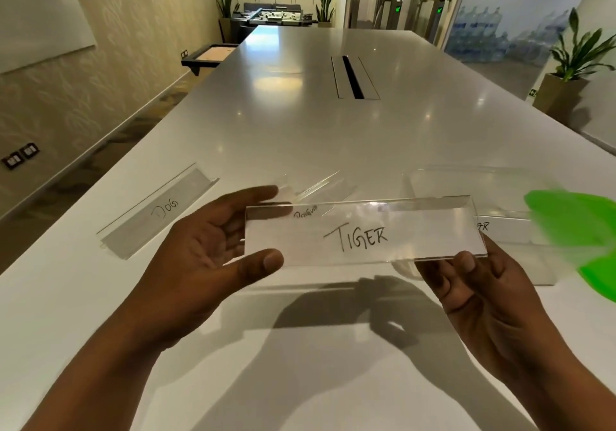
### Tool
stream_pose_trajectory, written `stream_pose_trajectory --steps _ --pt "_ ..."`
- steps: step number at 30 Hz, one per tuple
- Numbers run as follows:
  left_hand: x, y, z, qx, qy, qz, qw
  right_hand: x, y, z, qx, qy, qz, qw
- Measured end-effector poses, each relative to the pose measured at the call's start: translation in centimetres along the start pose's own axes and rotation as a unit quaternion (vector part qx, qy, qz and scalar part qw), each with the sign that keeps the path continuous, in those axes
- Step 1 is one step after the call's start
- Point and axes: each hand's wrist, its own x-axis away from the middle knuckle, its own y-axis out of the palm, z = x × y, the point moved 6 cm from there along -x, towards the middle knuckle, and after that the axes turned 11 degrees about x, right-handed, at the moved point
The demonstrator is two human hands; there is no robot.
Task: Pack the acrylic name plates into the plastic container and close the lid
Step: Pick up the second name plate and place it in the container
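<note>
Head view looks down a long, glossy white tabletop (300, 123) in a meeting room, with a cable slot (353, 77) set into its middle, patterned wallpaper along the left wall and potted plants (578, 53) at the far end and on the right. Above the near edge, both hands hold up a clear acrylic name plate marked TIGER (363, 232), level and facing the person. The left hand (203, 257) is spread fairly wide, palm turned inward, its thumb under the plate's lower left corner and its upper fingers (263, 194) reaching just behind the top left corner; whether they press on it I cannot tell. The right hand (480, 284) pinches the lower right corner, thumb on the front face and the other fingers behind. On the tabletop to the left lies another plate marked DOG (156, 212), flat and turned at an angle, well apart from the hands. Behind the held plate sits a further clear plate (320, 187), with small writing showing through near the top left corner. To the right stands the clear plastic container (483, 190), with a plate visible against its near side, and a bright green lid (576, 230), blurred, at the right edge.
</note>
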Motion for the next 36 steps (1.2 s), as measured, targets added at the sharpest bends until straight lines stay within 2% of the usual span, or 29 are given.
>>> stream_pose_trajectory --steps 6,10,19,36 --pt "-0.6 0.0 0.2 0.045 0.040 0.045 0.997 -0.8 -0.8 -0.5 -0.004 0.006 0.030 1.000" --pt "-0.9 -0.1 0.4 0.053 0.051 0.061 0.995 -1.2 -0.5 -1.1 0.019 -0.008 0.016 1.000" --pt "-1.1 -0.1 0.5 0.055 0.051 0.074 0.994 -1.6 -0.1 -2.0 0.037 -0.035 -0.003 0.999" --pt "-1.1 0.1 0.8 0.083 0.064 0.065 0.992 -1.6 0.0 -1.7 0.058 0.001 -0.015 0.998"
